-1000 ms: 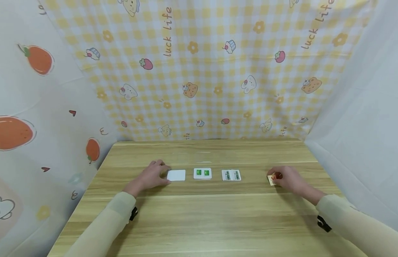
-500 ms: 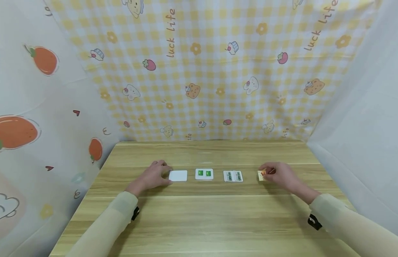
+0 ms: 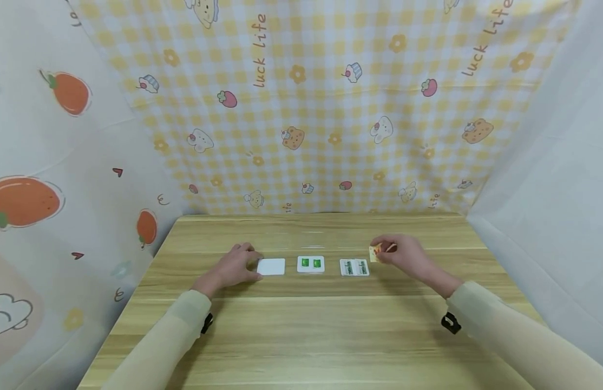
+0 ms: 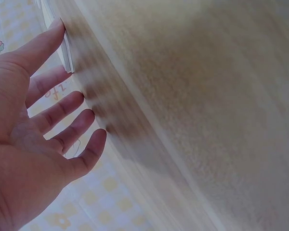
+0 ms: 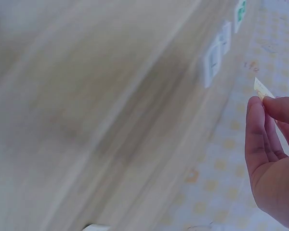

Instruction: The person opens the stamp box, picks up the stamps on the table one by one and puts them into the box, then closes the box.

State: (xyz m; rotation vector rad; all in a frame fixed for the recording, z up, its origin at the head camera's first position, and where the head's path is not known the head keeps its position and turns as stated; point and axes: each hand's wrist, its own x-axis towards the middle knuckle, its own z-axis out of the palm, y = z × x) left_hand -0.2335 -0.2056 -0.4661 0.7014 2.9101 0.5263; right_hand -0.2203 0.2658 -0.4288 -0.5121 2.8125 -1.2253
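My left hand [image 3: 235, 264] rests at the left end of a stack of blank white cards [image 3: 272, 266], thumb and index finger gripping its near and far corners. In the left wrist view the thumb lies against the layered edge of the card stack [image 4: 67, 54], and the other fingers spread loosely. My right hand [image 3: 406, 254] pinches a small cream card [image 3: 373, 254] with an orange-red picture between thumb and fingertips, raised over the table. In the right wrist view that card [image 5: 262, 88] stands edge-up from the fingertips; the hand covers part of it.
Between the hands lie a white card with two green pictures [image 3: 310, 264] and overlapping cards with dark green prints [image 3: 354, 267]. They sit in a row on the wooden table [image 3: 301, 336]. A yellow checked cloth [image 3: 321, 108] hangs behind the table's back edge.
My right hand has lifted the small cream card and carried it left, up close to the dark green printed cards. My left hand stays at the white stack.
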